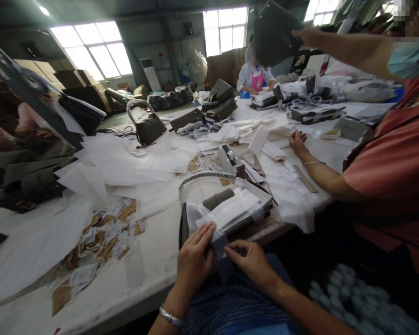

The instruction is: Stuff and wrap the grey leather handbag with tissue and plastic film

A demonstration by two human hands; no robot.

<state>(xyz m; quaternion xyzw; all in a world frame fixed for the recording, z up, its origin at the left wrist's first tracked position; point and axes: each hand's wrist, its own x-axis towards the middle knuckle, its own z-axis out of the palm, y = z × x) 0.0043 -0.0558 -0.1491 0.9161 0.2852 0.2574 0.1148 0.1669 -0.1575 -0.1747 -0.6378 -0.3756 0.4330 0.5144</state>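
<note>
A dark handbag [184, 228] lies at the table's front edge before me, its wrapped handle [209, 176] arched up behind it. White wrapping sheet [233, 209] covers much of its front, and a strip of clear tape [256, 211] crosses the sheet near the right end. My left hand [195, 251] rests on the sheet at the bag's near left end, fingers stretched out flat. Just right of it, my right hand [253, 263] is closed, thumb and forefinger pinching the edge of a clear tape strip [219, 244] that hangs over the bag's near side.
A tape dispenser [228, 158] stands behind the bag. Brown tags with strings [106, 232] and white sheets [125, 163] are spread leftward. Another handbag [148, 125] stands farther back. At right, a co-worker in a red shirt [387, 163] raises a dark bag [274, 35].
</note>
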